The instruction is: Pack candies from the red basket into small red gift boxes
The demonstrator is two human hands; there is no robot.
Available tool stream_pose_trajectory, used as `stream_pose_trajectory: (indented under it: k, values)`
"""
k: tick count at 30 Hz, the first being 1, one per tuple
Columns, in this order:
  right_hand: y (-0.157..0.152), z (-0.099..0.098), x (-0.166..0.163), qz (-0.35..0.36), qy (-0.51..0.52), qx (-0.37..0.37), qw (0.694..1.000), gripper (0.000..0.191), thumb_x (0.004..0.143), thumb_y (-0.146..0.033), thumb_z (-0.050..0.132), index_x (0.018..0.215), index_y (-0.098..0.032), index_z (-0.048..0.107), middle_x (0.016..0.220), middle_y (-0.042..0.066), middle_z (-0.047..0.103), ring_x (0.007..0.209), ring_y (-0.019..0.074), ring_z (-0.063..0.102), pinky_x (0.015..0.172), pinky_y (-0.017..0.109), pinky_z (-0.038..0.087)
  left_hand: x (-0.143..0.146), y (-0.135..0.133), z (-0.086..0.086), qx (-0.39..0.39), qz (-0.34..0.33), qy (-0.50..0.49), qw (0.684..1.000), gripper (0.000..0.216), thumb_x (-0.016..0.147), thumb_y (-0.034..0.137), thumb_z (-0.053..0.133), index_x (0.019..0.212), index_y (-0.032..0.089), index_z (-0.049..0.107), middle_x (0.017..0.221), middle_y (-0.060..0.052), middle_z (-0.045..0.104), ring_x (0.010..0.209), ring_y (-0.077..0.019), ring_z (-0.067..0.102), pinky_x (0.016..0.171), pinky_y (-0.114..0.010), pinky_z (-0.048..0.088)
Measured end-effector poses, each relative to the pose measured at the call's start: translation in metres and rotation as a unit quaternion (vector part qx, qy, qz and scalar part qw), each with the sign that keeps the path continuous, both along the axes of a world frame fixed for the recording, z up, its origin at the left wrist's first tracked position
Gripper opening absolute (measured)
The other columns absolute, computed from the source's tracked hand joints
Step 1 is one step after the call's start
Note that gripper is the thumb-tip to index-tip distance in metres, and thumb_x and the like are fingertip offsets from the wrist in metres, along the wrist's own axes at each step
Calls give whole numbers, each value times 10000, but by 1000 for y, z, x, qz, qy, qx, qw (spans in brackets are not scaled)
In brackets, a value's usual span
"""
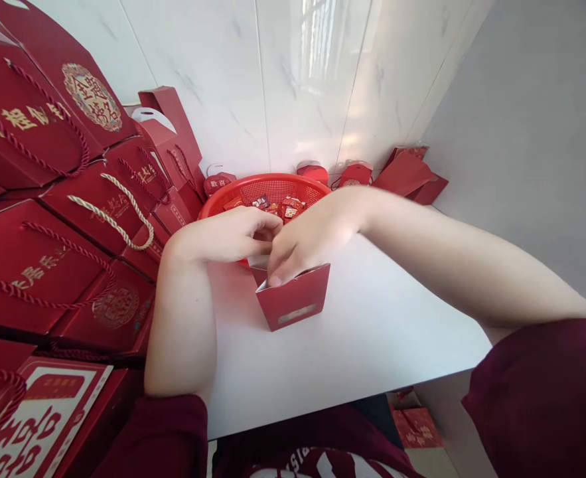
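A small red paper box point(295, 302) stands on the white table point(372, 332) in front of me, its top open. My right hand point(305, 242) is curled over its top edge, fingertips pinching the box's flap. Pressed close from the left, my left hand point(227, 234) has its fingers bent in at the same opening. What my left fingers grip is hidden behind my right hand. Just behind both hands sits a red plastic basket point(267, 188) with several small wrapped sweets point(285, 206) in it.
Stacks of large red gift bags with rope handles point(64, 219) fill the left side. More small red boxes point(355, 174) and folded red card point(407, 176) line the tiled wall at the back. The table's front edge is near my lap; a red bag point(417, 428) lies on the floor below.
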State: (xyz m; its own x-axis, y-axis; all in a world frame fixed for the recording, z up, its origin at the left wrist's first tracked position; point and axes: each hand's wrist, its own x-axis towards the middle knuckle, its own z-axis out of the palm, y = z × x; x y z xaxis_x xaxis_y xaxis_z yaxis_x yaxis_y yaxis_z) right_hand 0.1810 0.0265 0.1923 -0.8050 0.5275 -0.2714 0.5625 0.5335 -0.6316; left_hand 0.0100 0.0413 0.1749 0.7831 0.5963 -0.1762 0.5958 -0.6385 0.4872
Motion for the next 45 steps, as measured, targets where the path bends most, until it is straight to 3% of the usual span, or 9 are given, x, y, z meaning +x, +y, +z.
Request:
stream_pose_trajectory:
  k: [2,5,9,16,20,25,36,40,45]
  values:
    - [-6,27,17,22,-17,-38,999,186,852,-324,673,812,-148,719,828,-31,672,850,146,657,767,283,497,-1,-1,1,4,1,3,1000,201,834,372,565,896,219,680,919,8,720,818,-178,646,691,-234,463]
    - [4,35,42,-73,95,-48,992,202,888,-336,624,995,-191,717,934,-29,696,948,142,658,826,284,501,-3,1,1,14,55,12,998,326,874,499,522,880,213,679,924,-3,717,825,-188,652,689,-249,473]
    - [47,-10,65,-141,176,-57,973,220,901,-327,620,1057,-194,698,1049,45,721,974,173,672,854,306,525,-15,19,-7,-11,160,-41,986,439,905,589,444,966,211,659,941,-22,729,863,-186,673,740,-262,499]
    - [92,-85,57,-80,-48,-40,995,155,841,-268,593,885,-198,724,1001,54,726,921,221,669,773,323,518,-35,82,-57,145,329,60,931,387,855,527,508,899,184,683,998,-102,740,872,-258,676,731,-320,483]
    - [96,-102,40,-77,-98,1,992,89,731,-248,684,801,-199,709,905,71,716,849,256,654,716,345,477,-32,106,-83,102,298,106,943,303,814,469,575,890,205,703,966,-66,757,879,-230,689,719,-268,484]
    - [104,-116,24,-28,-85,-21,996,208,625,-193,754,827,-208,713,854,35,718,788,225,642,708,316,461,-27,109,-90,60,278,145,948,300,801,453,616,941,199,691,867,-65,762,837,-223,698,711,-263,492]
    - [86,-96,34,89,52,-142,984,307,851,-223,621,1146,-156,673,1105,56,709,919,167,649,773,246,497,-29,111,-93,51,284,158,944,360,813,494,597,1014,203,665,1108,-85,732,957,-232,689,774,-260,501]
    - [88,-104,41,54,150,-197,967,312,894,-255,602,1185,-146,635,1025,59,698,869,138,644,750,241,503,-28,112,-94,51,281,165,944,398,825,515,583,1049,194,655,1150,-103,716,998,-249,681,806,-274,501]
    - [93,-117,43,-65,298,-147,941,288,840,-299,686,1102,-199,617,968,18,658,867,136,626,788,273,505,-25,109,-89,48,285,167,943,375,827,482,584,1057,195,658,1152,-104,719,1010,-254,682,809,-276,506]
